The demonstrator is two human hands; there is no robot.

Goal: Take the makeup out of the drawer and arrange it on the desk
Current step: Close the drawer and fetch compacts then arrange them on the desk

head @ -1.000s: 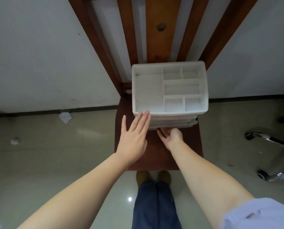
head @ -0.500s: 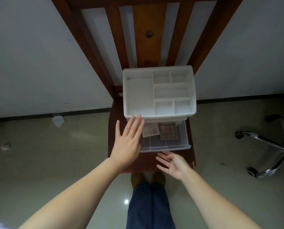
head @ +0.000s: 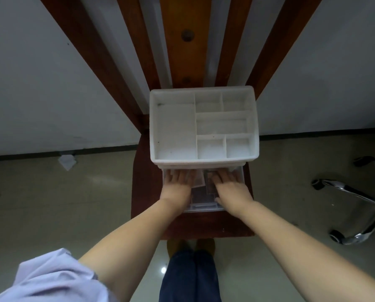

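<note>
A white makeup organizer (head: 204, 161) with several bare top compartments stands on a dark red wooden chair (head: 146, 192). Its clear bottom drawer (head: 204, 207) is pulled out toward me. Inside lie a pale flat compact (head: 200, 178) and a brown eyeshadow palette (head: 210, 188). My left hand (head: 178, 185) reaches into the left half of the drawer, fingers stretched flat over its contents. My right hand (head: 231, 186) lies in the right half, fingers straight on the palette's far part. The fingertips of both hands run under the organizer's front edge and are partly hidden.
The chair's slatted back (head: 182, 51) rises against a white wall. A chrome swivel-chair base (head: 356, 203) stands on the tiled floor at right. Crumpled paper (head: 67, 161) lies by the wall at left. My legs and shoes (head: 191, 247) are below the chair.
The drawer went from closed to pulled out. Both hands then moved forward into it; the left left the organizer's front, the right came up from below the drawer.
</note>
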